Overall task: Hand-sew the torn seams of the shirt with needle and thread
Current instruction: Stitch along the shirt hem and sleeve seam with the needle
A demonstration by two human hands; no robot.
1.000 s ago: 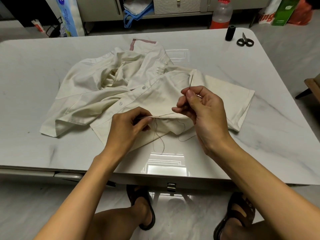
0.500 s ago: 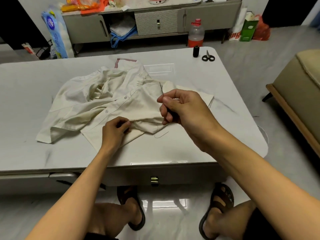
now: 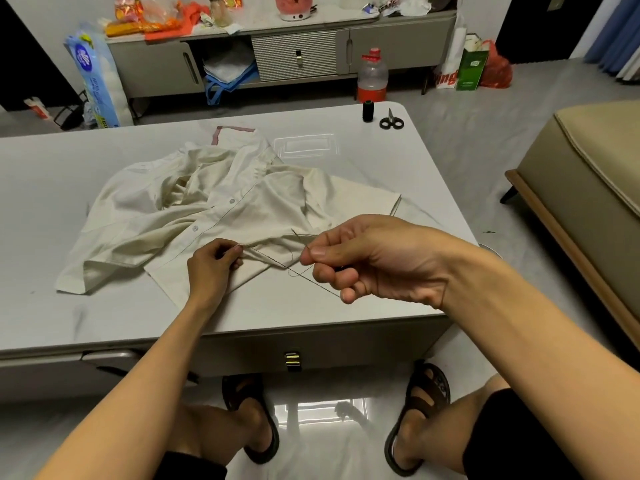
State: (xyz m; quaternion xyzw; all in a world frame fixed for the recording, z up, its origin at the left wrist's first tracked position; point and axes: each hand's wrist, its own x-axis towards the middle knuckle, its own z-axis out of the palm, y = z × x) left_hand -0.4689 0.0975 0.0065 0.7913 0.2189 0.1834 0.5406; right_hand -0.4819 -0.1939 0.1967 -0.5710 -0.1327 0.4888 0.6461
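The shirt (image 3: 221, 209) lies crumpled on the desk (image 3: 52, 202), with its near edge raised between the two hands. The left hand (image 3: 211, 268) pinches the fold of cloth at the seam. The right hand (image 3: 374, 258), fingers curled, pinches the dark thread (image 3: 277, 263), which runs taut from the left fingertips to the right hand's lower fingers. A fine dark line by the right thumb may be the needle, but it is too thin to be sure.

The work looks to be mid-stitch, at the pull-through. The number of finished stitches cannot be read. The thread is neither knotted nor cut, and the scissors (image 3: 391, 121) and spool (image 3: 367, 111) sit well apart at the far corner. More stitches, a knot and a snip likely remain.
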